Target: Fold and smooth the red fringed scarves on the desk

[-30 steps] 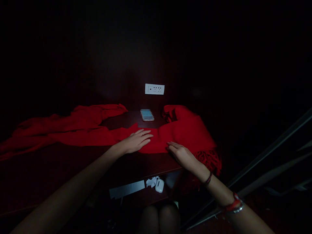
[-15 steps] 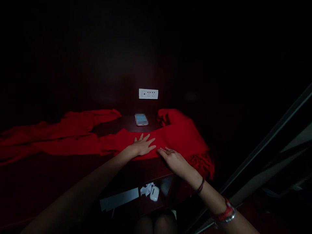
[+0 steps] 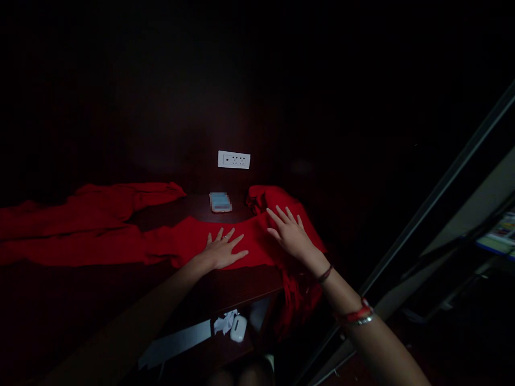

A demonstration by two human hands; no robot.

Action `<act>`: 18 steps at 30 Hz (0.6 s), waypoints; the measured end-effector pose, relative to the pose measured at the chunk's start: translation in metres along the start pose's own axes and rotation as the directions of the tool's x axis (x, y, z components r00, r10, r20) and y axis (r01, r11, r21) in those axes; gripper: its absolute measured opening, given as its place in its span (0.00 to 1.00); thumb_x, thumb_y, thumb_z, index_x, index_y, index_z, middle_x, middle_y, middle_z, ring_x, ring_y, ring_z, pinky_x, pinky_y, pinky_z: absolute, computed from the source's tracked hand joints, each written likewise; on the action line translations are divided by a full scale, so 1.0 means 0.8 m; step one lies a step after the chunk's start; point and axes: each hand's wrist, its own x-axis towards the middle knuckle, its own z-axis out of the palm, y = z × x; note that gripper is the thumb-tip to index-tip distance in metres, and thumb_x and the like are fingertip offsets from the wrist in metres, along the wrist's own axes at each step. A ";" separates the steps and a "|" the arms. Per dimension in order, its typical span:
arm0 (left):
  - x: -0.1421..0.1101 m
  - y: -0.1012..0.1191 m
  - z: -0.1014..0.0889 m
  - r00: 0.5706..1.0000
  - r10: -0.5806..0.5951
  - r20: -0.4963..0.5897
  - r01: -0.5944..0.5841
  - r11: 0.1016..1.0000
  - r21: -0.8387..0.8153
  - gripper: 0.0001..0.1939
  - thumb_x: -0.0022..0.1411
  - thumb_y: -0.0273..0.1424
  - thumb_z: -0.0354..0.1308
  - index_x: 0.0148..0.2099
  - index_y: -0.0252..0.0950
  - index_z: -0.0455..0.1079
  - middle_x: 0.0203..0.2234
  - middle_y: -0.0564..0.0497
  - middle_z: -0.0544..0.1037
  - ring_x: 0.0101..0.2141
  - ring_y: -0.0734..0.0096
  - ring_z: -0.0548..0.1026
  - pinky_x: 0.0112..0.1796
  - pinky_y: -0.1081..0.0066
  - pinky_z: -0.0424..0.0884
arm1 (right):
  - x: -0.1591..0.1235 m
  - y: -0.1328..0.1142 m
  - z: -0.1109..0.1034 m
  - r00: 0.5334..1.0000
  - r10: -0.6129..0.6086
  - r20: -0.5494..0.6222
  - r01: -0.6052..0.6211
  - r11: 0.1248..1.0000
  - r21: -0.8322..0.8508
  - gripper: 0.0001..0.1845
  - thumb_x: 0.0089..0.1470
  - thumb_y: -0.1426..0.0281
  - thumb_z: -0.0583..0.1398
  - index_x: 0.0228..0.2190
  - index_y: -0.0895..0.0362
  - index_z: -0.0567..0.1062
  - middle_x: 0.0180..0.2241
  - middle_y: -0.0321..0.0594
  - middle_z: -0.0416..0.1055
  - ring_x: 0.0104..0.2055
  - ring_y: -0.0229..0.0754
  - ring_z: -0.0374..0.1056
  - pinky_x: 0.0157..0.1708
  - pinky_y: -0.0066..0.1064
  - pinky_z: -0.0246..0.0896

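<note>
A long red scarf lies spread across a dark wooden desk. Its right end hangs over the desk's right corner. My left hand lies flat on the scarf near the front edge, fingers spread, a ring on one finger. My right hand rests on the scarf's right part, fingers stretched out and apart. Bracelets circle my right wrist. Neither hand grips anything.
A phone lies on the desk behind the scarf, below a white wall socket. On a shelf under the desk sit a white earbud case, crumpled paper and a pale strip. A metal rail slants at the right.
My right hand has moved from the scarf's front edge up and right onto its right part. My left hand has spread its fingers on the scarf. The view has shifted right.
</note>
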 end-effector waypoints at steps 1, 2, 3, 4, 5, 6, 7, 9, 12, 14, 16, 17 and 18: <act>0.000 0.000 0.000 1.000 0.001 0.001 -0.001 1.000 -0.003 0.38 0.46 0.59 0.33 0.58 0.50 0.41 0.57 0.50 0.39 0.54 0.45 0.37 0.47 0.43 0.36 | 0.009 0.009 0.008 0.998 0.044 0.042 -0.043 0.999 -0.026 0.30 0.51 0.55 0.44 0.54 0.47 0.44 0.57 0.40 0.39 0.57 0.55 0.33 0.48 0.55 0.37; -0.001 -0.001 -0.001 1.000 0.006 0.006 -0.006 1.000 -0.005 0.39 0.45 0.60 0.34 0.58 0.50 0.41 0.57 0.50 0.39 0.54 0.44 0.36 0.47 0.43 0.36 | 0.017 0.018 0.017 0.993 0.076 0.086 -0.071 0.996 -0.051 0.31 0.50 0.52 0.44 0.54 0.46 0.44 0.58 0.39 0.38 0.57 0.57 0.31 0.47 0.58 0.36; -0.001 -0.002 -0.002 1.000 0.014 0.013 -0.014 1.000 -0.006 0.40 0.44 0.60 0.35 0.58 0.50 0.41 0.57 0.51 0.39 0.54 0.43 0.36 0.47 0.43 0.36 | 0.022 0.027 0.028 0.987 0.107 0.123 -0.098 0.992 -0.076 0.32 0.49 0.50 0.42 0.54 0.46 0.44 0.58 0.39 0.36 0.57 0.58 0.30 0.47 0.59 0.35; -0.002 -0.004 -0.003 0.999 0.025 0.022 -0.025 1.000 -0.006 0.41 0.44 0.60 0.36 0.58 0.50 0.40 0.57 0.51 0.38 0.54 0.43 0.36 0.46 0.42 0.36 | 0.024 0.036 0.038 0.978 0.142 0.150 -0.127 0.987 -0.102 0.33 0.49 0.49 0.41 0.54 0.46 0.44 0.58 0.39 0.35 0.57 0.58 0.29 0.47 0.59 0.33; -0.003 -0.006 -0.005 0.999 0.037 0.032 -0.037 0.999 -0.005 0.41 0.43 0.60 0.37 0.58 0.51 0.39 0.57 0.51 0.38 0.54 0.42 0.36 0.46 0.41 0.35 | 0.026 0.045 0.047 0.973 0.171 0.157 -0.152 0.981 -0.124 0.32 0.49 0.49 0.40 0.54 0.46 0.44 0.58 0.40 0.35 0.57 0.58 0.29 0.47 0.59 0.33; -0.004 -0.007 -0.006 0.998 0.049 0.040 -0.049 0.999 -0.004 0.41 0.43 0.60 0.38 0.58 0.51 0.39 0.57 0.51 0.37 0.54 0.42 0.35 0.46 0.40 0.35 | 0.026 0.053 0.054 0.969 0.194 0.156 -0.173 0.975 -0.140 0.32 0.50 0.50 0.39 0.54 0.47 0.44 0.58 0.40 0.34 0.57 0.57 0.29 0.48 0.58 0.33; -0.005 -0.009 -0.008 0.997 0.059 0.049 -0.059 0.998 -0.004 0.41 0.42 0.60 0.38 0.58 0.52 0.38 0.57 0.51 0.37 0.54 0.42 0.35 0.45 0.40 0.35 | 0.025 0.060 0.060 0.966 0.209 0.149 -0.187 0.971 -0.150 0.31 0.50 0.51 0.38 0.55 0.47 0.43 0.58 0.40 0.33 0.58 0.56 0.30 0.48 0.57 0.33; -0.006 -0.012 -0.010 0.995 0.068 0.068 -0.068 0.998 -0.008 0.42 0.41 0.61 0.39 0.58 0.52 0.38 0.57 0.51 0.36 0.54 0.41 0.34 0.44 0.39 0.34 | 0.023 0.070 0.066 0.966 0.216 0.141 -0.194 0.969 -0.156 0.31 0.51 0.51 0.37 0.55 0.48 0.42 0.58 0.41 0.32 0.58 0.54 0.30 0.49 0.55 0.34; -0.008 -0.012 -0.011 0.995 0.053 0.082 -0.052 0.999 -0.011 0.43 0.40 0.61 0.39 0.58 0.52 0.37 0.57 0.51 0.35 0.54 0.41 0.34 0.44 0.39 0.33 | 0.024 0.073 0.062 0.963 0.216 0.158 -0.192 0.969 -0.155 0.31 0.51 0.51 0.38 0.55 0.48 0.41 0.58 0.41 0.32 0.58 0.54 0.30 0.49 0.54 0.35; -0.009 -0.011 -0.009 0.999 0.030 0.040 -0.030 1.000 -0.010 0.42 0.42 0.61 0.37 0.58 0.51 0.37 0.58 0.51 0.35 0.54 0.41 0.34 0.44 0.38 0.32 | 0.024 0.066 0.056 0.962 0.226 0.151 -0.203 0.967 -0.154 0.32 0.51 0.51 0.38 0.55 0.49 0.41 0.58 0.42 0.31 0.58 0.55 0.29 0.48 0.55 0.35; -0.008 -0.008 -0.008 0.999 0.017 -0.036 -0.018 1.000 -0.009 0.40 0.45 0.60 0.35 0.58 0.51 0.36 0.58 0.51 0.34 0.54 0.42 0.33 0.44 0.38 0.32 | 0.023 0.054 0.049 0.971 0.207 0.120 -0.189 0.971 -0.144 0.33 0.50 0.50 0.37 0.55 0.48 0.40 0.58 0.41 0.30 0.58 0.56 0.27 0.48 0.56 0.34; -0.008 -0.007 -0.007 0.998 0.011 -0.057 -0.012 1.000 -0.009 0.39 0.45 0.60 0.34 0.58 0.51 0.37 0.58 0.51 0.34 0.54 0.43 0.32 0.44 0.38 0.32 | 0.020 0.048 0.046 0.978 0.182 0.106 -0.168 0.977 -0.133 0.33 0.49 0.49 0.37 0.55 0.48 0.39 0.58 0.40 0.30 0.58 0.56 0.26 0.48 0.57 0.33; -0.007 -0.006 -0.006 0.998 0.004 -0.058 -0.004 1.000 -0.009 0.39 0.46 0.60 0.33 0.58 0.52 0.37 0.58 0.51 0.34 0.54 0.43 0.32 0.44 0.38 0.33 | 0.017 0.043 0.043 0.983 0.153 0.104 -0.141 0.983 -0.119 0.33 0.49 0.49 0.37 0.55 0.47 0.39 0.58 0.39 0.29 0.58 0.56 0.26 0.48 0.58 0.33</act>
